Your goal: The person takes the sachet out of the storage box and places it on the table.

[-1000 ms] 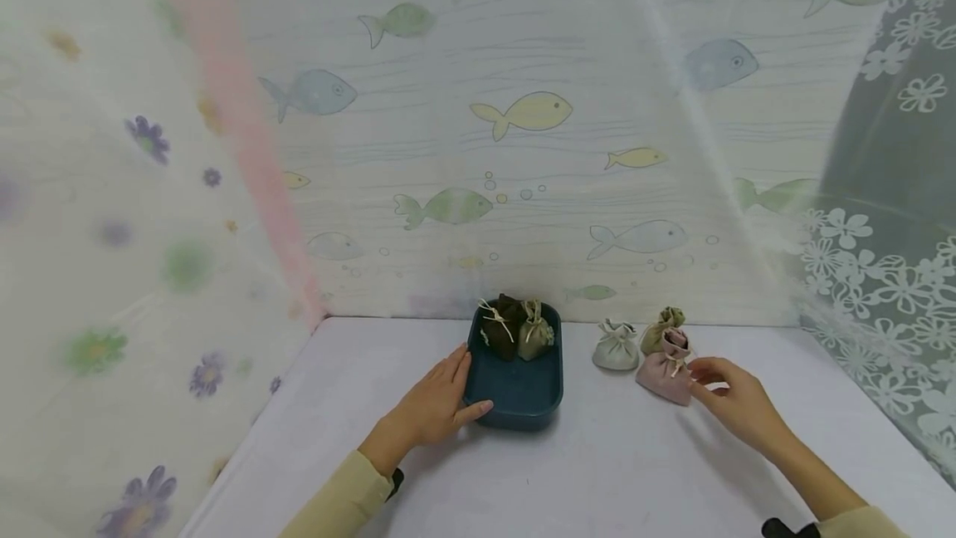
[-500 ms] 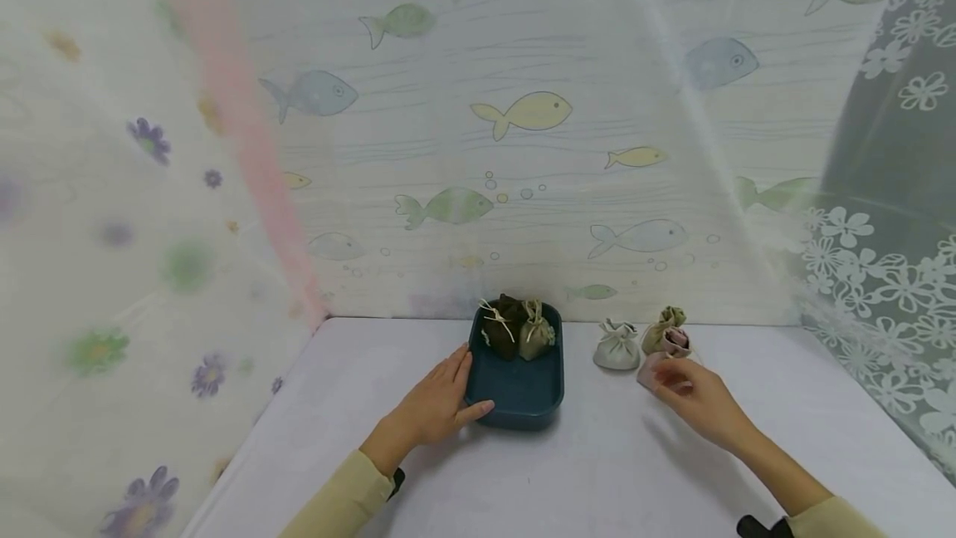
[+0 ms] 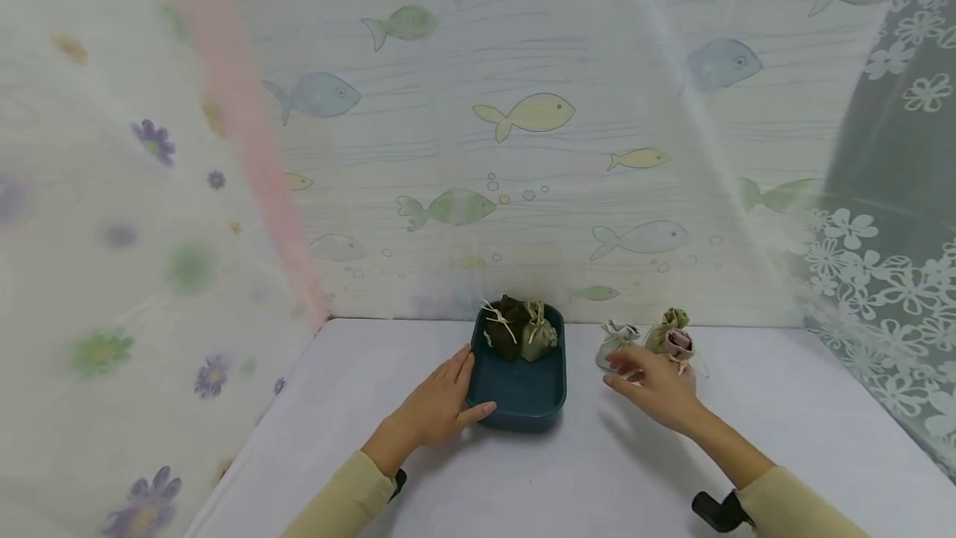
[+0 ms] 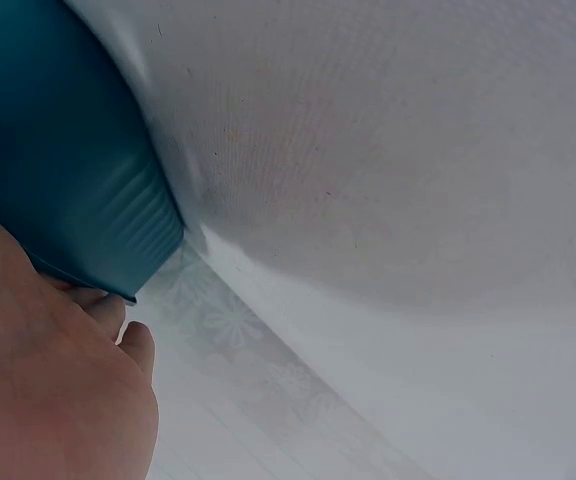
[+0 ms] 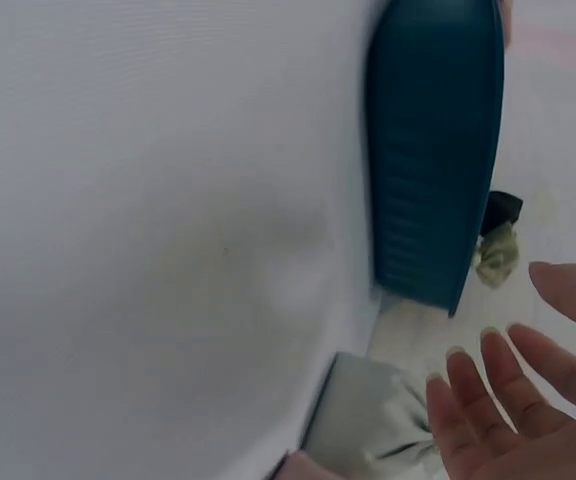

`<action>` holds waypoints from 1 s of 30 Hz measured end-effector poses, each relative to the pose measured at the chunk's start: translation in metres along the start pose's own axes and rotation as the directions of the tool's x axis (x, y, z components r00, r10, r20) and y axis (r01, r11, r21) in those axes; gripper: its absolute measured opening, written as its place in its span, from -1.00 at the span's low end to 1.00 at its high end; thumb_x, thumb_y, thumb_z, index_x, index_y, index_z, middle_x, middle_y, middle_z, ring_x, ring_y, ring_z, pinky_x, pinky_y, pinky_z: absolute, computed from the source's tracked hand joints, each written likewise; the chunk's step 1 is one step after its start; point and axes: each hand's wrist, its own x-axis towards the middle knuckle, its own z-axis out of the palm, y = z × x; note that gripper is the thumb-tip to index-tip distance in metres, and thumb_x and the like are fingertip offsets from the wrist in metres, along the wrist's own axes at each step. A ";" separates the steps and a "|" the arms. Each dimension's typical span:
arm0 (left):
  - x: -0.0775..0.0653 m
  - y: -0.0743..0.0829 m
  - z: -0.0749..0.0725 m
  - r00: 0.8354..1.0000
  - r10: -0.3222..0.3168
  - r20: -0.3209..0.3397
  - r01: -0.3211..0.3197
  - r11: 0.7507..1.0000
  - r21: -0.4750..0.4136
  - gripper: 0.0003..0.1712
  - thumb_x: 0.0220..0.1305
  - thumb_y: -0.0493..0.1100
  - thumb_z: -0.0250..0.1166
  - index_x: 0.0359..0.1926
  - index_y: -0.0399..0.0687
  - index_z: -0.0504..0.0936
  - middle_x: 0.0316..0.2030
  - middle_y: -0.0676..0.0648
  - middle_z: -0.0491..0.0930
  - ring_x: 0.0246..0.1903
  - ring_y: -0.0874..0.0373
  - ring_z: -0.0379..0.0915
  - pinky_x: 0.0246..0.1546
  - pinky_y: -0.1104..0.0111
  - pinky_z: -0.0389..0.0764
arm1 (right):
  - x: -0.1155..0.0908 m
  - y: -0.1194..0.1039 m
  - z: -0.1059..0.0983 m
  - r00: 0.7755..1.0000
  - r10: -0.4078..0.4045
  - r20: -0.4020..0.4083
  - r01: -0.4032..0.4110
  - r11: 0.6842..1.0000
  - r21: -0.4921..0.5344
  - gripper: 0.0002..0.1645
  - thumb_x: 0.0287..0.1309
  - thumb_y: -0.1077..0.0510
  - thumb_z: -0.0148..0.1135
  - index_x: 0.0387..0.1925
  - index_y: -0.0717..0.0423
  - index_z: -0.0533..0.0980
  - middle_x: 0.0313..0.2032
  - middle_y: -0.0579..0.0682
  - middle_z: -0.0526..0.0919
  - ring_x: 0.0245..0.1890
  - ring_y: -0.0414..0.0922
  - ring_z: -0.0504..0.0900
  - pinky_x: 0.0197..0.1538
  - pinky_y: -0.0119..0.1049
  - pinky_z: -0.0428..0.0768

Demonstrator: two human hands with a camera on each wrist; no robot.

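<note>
My left hand (image 3: 433, 405) rests along the left side of a dark blue tray (image 3: 515, 393), fingers straight, thumb over the front corner. The left wrist view shows its fingers at the tray's rim. Inside the tray's far end sit a dark brown drawstring pouch (image 3: 504, 340) and an olive one (image 3: 535, 342). My right hand (image 3: 660, 388) holds nothing; its spread, slightly bent fingers reach toward a pale grey-green pouch (image 3: 617, 337). In the right wrist view the fingertips hover beside that pouch (image 5: 358, 415). The hand partly covers a pink pouch (image 3: 680, 344); a green pouch (image 3: 660, 332) stands behind.
A white cloth (image 3: 582, 471) covers the table. A sheer curtain printed with fish (image 3: 523, 114) hangs along the back edge, and flowered netting (image 3: 881, 289) closes the right side. Black wrist straps (image 3: 720, 511) show at the cuffs.
My right hand has moved left, away from the pink pouch's right side, across its front to the pale grey-green pouch. The left hand and tray stay put.
</note>
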 end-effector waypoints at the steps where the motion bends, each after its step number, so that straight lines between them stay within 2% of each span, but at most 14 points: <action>1: 0.000 -0.001 0.001 1.000 0.004 -0.006 -0.004 1.000 0.002 0.18 0.45 0.55 -0.20 0.58 -0.40 -0.01 0.61 -0.30 -0.15 0.58 -0.14 -0.11 0.52 -0.01 0.11 | 0.003 -0.001 0.001 1.000 0.012 0.010 -0.012 1.000 0.003 -0.68 0.31 0.21 0.37 0.02 0.30 0.60 -0.08 0.16 0.69 -0.13 0.02 0.67 -0.08 -0.11 0.71; 7: 0.001 -0.001 0.002 1.000 0.011 -0.015 -0.011 1.000 -0.012 0.18 0.45 0.55 -0.21 0.57 -0.42 0.00 0.60 -0.32 -0.13 0.58 -0.16 -0.10 0.50 -0.05 0.12 | 0.020 -0.006 0.013 0.996 0.063 0.059 -0.066 0.997 0.040 -0.62 0.34 0.14 0.37 0.08 0.27 0.58 0.00 0.19 0.67 -0.03 0.08 0.67 0.04 -0.03 0.69; 9: 0.000 0.001 0.000 1.000 0.009 -0.011 -0.010 1.000 -0.029 0.18 0.45 0.54 -0.17 0.57 -0.43 0.00 0.60 -0.32 -0.13 0.57 -0.17 -0.10 0.50 -0.06 0.12 | 0.026 -0.006 0.018 0.997 0.046 0.059 -0.049 0.997 0.051 -0.61 0.33 0.16 0.37 0.09 0.30 0.57 0.00 0.24 0.66 -0.02 0.14 0.68 0.05 0.01 0.68; 14: 0.000 0.000 0.000 1.000 0.005 -0.004 -0.005 1.000 -0.023 0.19 0.45 0.56 -0.23 0.58 -0.41 -0.03 0.61 -0.31 -0.16 0.58 -0.15 -0.14 0.52 -0.03 0.10 | 0.041 -0.008 0.031 0.999 0.015 0.044 -0.017 0.999 0.048 -0.56 0.31 0.21 0.37 0.14 0.36 0.54 0.02 0.30 0.65 0.00 0.22 0.67 0.08 0.08 0.66; 20: -0.001 0.000 -0.001 1.000 0.020 -0.012 -0.021 0.999 -0.038 0.17 0.47 0.53 -0.19 0.57 -0.45 -0.01 0.59 -0.35 -0.13 0.57 -0.19 -0.11 0.50 -0.06 0.12 | 0.061 -0.017 0.041 0.997 0.061 0.056 -0.062 0.998 0.021 -0.49 0.36 0.15 0.33 0.22 0.37 0.49 0.11 0.32 0.61 0.10 0.26 0.62 0.17 0.16 0.58; 24: -0.001 0.001 -0.004 1.000 0.012 -0.001 -0.012 1.000 -0.029 0.16 0.47 0.51 -0.16 0.57 -0.44 -0.01 0.60 -0.34 -0.13 0.57 -0.18 -0.11 0.50 -0.04 0.13 | 0.074 -0.017 0.049 0.993 0.108 0.038 -0.108 0.994 -0.012 -0.46 0.37 0.15 0.32 0.24 0.41 0.47 0.13 0.33 0.60 0.09 0.25 0.61 0.14 0.13 0.60; 30: -0.001 0.001 -0.003 1.000 -0.006 0.009 0.006 1.000 -0.018 0.15 0.47 0.51 -0.16 0.58 -0.40 -0.02 0.60 -0.32 -0.14 0.58 -0.15 -0.11 0.51 0.00 0.13 | 0.089 -0.008 0.063 0.993 0.118 -0.001 -0.118 0.993 -0.011 -0.43 0.32 0.19 0.35 0.22 0.49 0.46 0.10 0.38 0.60 0.05 0.26 0.63 0.07 0.11 0.63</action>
